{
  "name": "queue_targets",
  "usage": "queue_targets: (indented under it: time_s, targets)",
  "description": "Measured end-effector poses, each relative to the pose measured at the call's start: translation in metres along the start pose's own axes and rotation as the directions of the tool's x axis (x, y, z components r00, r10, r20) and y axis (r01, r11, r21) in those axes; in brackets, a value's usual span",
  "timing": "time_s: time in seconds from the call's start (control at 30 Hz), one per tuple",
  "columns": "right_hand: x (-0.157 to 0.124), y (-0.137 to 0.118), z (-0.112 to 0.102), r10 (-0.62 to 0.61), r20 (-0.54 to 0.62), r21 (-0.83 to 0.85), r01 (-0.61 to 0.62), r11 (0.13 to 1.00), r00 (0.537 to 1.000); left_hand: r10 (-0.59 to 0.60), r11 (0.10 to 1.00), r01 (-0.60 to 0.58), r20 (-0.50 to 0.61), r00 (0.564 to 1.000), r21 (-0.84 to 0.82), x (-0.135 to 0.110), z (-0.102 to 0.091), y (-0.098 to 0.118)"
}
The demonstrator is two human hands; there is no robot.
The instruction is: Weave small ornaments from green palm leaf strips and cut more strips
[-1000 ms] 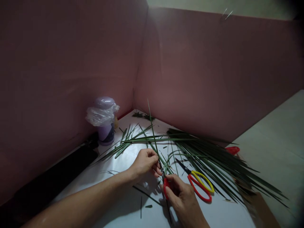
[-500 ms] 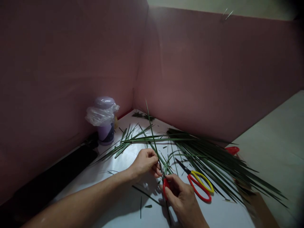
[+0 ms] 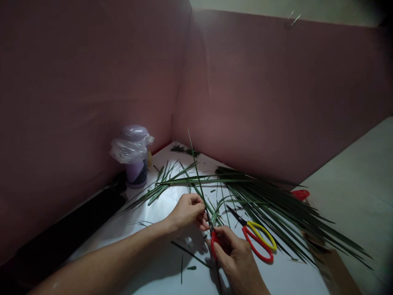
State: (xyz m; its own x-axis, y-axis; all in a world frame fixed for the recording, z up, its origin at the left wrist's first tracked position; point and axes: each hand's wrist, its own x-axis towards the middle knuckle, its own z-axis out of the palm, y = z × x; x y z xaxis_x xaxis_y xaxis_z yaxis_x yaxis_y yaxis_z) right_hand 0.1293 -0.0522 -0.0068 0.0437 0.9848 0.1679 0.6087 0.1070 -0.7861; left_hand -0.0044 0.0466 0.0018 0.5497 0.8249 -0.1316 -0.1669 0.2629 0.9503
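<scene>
My left hand (image 3: pixel 188 211) pinches a long thin green leaf strip (image 3: pixel 195 170) that stands up and away from me. My right hand (image 3: pixel 235 255) is closed round a small red-handled tool (image 3: pixel 214 241), probably small scissors, whose tip meets the strip just below my left fingers. Both hands work over a white table top (image 3: pixel 153 221). A larger pair of scissors with one red and one yellow handle (image 3: pixel 256 237) lies just right of my right hand.
A pile of long green leaves (image 3: pixel 276 209) spreads to the right; a smaller bunch (image 3: pixel 159 184) lies at the left. A purple container with a plastic bag over it (image 3: pixel 135 155) stands by the pink partition (image 3: pixel 245 90). Another red handle (image 3: pixel 299 194) shows behind the leaves.
Hardly anything differs. The top of the strip has leaned slightly left; both hands stay where they were.
</scene>
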Motion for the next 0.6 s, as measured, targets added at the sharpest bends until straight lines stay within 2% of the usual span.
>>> queue_targets:
  time_s: [0.6]
  targets:
    - [-0.0002, 0.0019, 0.0014, 0.012, 0.010, 0.006, -0.012, 1.000, 1.000, -0.024, 1.000, 0.024, 0.029, 0.999, 0.015, -0.0004, 0.0011, -0.0027]
